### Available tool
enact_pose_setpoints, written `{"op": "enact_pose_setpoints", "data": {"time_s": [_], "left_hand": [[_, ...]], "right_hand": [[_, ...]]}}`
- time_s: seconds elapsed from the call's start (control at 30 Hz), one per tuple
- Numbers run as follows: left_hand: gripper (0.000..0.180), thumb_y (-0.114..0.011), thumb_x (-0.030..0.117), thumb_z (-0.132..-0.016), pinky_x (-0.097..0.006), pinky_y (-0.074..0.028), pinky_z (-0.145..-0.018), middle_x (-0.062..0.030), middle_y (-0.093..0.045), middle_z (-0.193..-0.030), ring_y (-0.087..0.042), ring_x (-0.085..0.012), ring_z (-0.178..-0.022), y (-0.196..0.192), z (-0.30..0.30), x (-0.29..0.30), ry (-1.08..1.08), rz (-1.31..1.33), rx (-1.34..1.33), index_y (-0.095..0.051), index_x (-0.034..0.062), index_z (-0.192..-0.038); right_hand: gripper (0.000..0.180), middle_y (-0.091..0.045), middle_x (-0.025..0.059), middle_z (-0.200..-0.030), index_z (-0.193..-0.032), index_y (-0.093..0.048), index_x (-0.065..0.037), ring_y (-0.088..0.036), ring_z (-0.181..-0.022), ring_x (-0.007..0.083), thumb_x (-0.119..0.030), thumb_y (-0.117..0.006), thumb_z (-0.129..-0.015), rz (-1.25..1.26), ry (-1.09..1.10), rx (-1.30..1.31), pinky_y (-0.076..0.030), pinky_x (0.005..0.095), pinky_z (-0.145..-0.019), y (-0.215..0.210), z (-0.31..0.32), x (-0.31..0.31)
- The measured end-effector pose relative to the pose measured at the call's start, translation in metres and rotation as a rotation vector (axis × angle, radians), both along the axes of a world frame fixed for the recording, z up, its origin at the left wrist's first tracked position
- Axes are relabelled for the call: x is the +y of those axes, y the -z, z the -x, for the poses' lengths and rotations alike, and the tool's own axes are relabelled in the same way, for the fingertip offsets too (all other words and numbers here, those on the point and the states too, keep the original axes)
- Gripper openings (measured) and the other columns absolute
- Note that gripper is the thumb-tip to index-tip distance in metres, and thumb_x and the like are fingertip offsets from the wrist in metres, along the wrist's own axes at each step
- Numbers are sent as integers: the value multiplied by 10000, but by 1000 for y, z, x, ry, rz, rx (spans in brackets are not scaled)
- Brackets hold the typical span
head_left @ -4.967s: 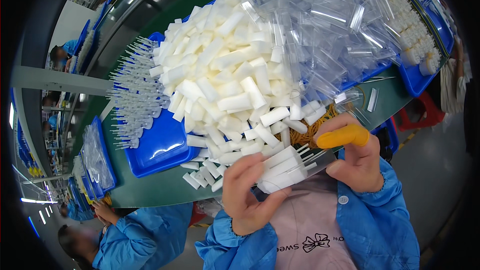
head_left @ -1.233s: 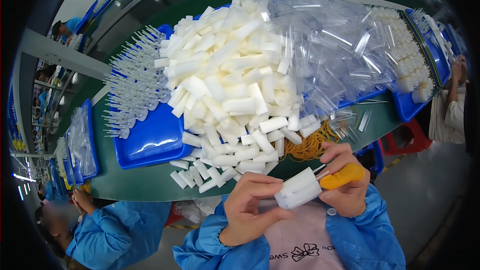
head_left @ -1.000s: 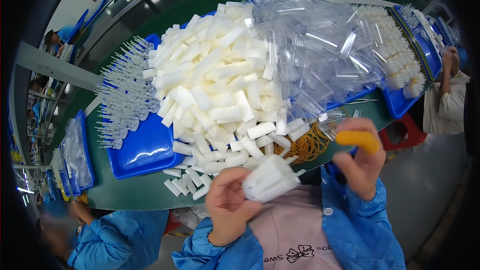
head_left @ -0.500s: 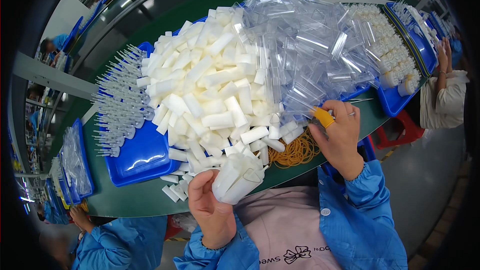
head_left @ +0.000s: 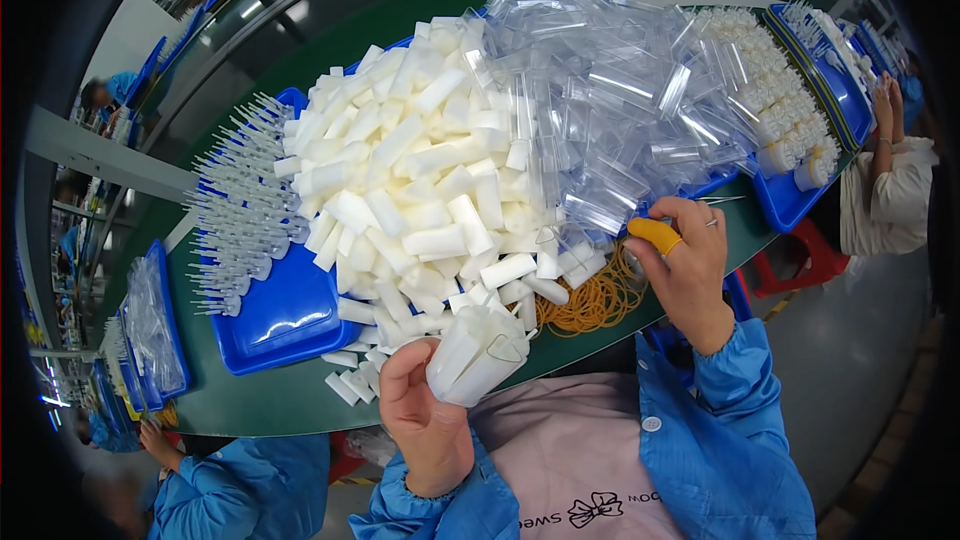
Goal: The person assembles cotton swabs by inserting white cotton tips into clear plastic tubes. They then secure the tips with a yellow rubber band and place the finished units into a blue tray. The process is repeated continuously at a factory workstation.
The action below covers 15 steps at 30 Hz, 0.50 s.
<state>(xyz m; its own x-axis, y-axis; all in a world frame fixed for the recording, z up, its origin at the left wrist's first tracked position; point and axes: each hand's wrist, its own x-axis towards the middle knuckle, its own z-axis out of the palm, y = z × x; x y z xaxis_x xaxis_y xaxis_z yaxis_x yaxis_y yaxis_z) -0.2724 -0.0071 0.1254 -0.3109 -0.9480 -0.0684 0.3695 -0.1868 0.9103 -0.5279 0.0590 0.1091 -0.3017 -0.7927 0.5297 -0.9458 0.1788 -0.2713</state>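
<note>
My left hand (head_left: 432, 430) is closed around a bundle of white foam pieces and clear plastic sleeves (head_left: 478, 352), held upright over the table's near edge. My right hand (head_left: 684, 265) wears a ring and a yellow finger cot (head_left: 655, 235). Its thumb and index finger are brought together above the right end of a pile of tan rubber bands (head_left: 590, 305); what is between the fingertips is too small to make out. Beyond the bands lie a big heap of white foam cylinders (head_left: 400, 155) and, to its right, a heap of clear plastic sleeves (head_left: 610, 90).
A blue tray (head_left: 285, 325) at the left holds rows of white nozzle-like parts (head_left: 245, 205). At the far right, another blue tray (head_left: 790, 202) carries finished-looking white bundles (head_left: 790, 110). Tweezers (head_left: 722, 200) lie by the sleeves. Co-workers sit on both sides; a red stool (head_left: 805, 265) stands right.
My right hand has shifted slightly right and away from the clear sleeves, its fingertips drawing closer together. My left hand with the bundle has barely moved.
</note>
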Motion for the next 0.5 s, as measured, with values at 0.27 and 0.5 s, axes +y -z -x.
{"op": "enact_pose_setpoints", "data": {"time_s": [0.27, 0.5], "left_hand": [[507, -735, 149, -764, -343, -410, -945, -121, -529, -1160, -517, -198, -1071, 2, -1, 0, 12, -6, 94, -480, 16, -1182], [648, -750, 333, -756, -330, -447, -921, -70, -537, -1157, -546, -186, -1069, 1, 1, 0, 14, 15, -16, -423, 31, -1227]], "right_hand": [[257, -573, 38, -945, -864, -687, -102, -504, -701, 186, -44, -703, -615, 1, -143, -79, -390, 326, -685, -5, 16, 6], [263, -576, 67, -932, -916, -674, -88, -540, -667, 230, -12, -638, -667, -183, -285, -35, -426, 343, -633, -16, 21, 8]]}}
